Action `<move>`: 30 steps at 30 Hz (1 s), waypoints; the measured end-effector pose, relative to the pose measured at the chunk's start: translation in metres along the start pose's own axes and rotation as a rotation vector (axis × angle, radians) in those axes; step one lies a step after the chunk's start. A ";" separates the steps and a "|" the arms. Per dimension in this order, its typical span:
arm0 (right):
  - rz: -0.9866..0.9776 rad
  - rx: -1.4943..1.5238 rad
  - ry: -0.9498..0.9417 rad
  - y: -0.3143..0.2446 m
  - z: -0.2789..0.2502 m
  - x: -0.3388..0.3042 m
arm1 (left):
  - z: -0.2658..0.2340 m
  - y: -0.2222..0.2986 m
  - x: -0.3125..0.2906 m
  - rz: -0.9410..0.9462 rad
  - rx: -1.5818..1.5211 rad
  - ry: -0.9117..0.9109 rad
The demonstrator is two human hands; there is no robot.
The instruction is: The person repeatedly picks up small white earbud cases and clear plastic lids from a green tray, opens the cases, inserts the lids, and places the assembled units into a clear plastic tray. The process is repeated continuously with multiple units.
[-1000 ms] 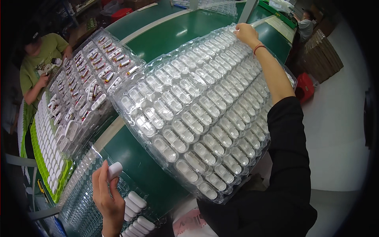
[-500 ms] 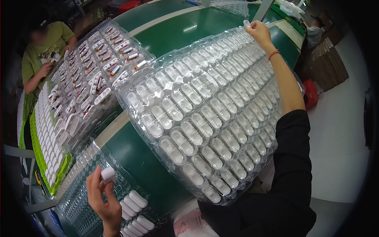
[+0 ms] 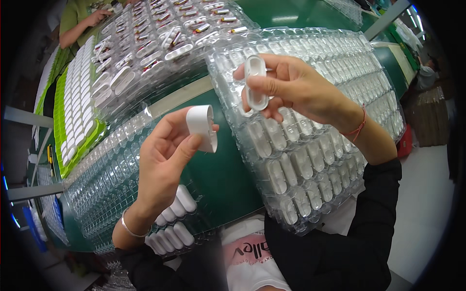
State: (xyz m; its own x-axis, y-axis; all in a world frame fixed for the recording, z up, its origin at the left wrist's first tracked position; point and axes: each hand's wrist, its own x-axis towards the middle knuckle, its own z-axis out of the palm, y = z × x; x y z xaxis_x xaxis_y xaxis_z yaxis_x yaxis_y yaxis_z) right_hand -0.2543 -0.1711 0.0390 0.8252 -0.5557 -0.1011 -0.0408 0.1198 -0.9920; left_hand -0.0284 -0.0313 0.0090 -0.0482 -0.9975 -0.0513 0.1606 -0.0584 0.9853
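Observation:
My left hand (image 3: 162, 157) is closed on a white plastic case shell (image 3: 200, 121), held upright with its open side facing right. Pinched between the thumb and fingers of my right hand (image 3: 306, 89) is a slim white oval shell (image 3: 254, 65), its hollow side showing. The two pieces are apart, side by side above the bench. Beneath my right hand lies a clear blister tray (image 3: 272, 206) filled with rows of white oval shells. Near my left forearm, several smooth white cases (image 3: 184, 198) rest in another clear tray (image 3: 107, 194).
At the far left, a tray of white shells (image 3: 145, 60) holds small parts with red wires. A bright green tray (image 3: 60, 121) carries rows of white pieces. A co-worker's hand (image 3: 98, 17) shows behind them. The green bench (image 3: 228, 189) runs between the trays.
My right hand has come back from the tray's far end with its white shell. My left hand has risen and moved right with its shell. The view has shifted.

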 end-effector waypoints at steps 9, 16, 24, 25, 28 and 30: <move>0.027 -0.098 -0.078 0.014 0.045 0.008 | -0.006 -0.003 -0.006 0.025 -0.169 0.040; 0.071 -0.077 -0.115 0.020 0.047 0.006 | -0.009 -0.014 -0.012 0.247 0.004 -0.051; -0.013 -0.124 -0.111 0.030 0.051 0.004 | -0.007 -0.028 -0.017 0.323 0.069 -0.019; -0.047 -0.163 -0.095 0.031 0.051 0.004 | -0.006 -0.028 -0.018 0.314 0.056 -0.017; -0.042 -0.212 -0.088 0.030 0.051 0.004 | -0.001 -0.028 -0.020 0.340 0.039 0.046; -0.096 -0.210 -0.059 0.036 0.052 0.004 | -0.002 -0.028 -0.020 0.331 0.073 0.025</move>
State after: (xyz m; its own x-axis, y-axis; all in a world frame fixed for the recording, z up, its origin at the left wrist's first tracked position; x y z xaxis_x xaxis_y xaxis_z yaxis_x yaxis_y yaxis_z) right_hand -0.2234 -0.1263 0.0070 0.8624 -0.5062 -0.0066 -0.0713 -0.1085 -0.9915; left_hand -0.0303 -0.0100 -0.0182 0.0190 -0.9626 0.2704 0.0921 0.2710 0.9582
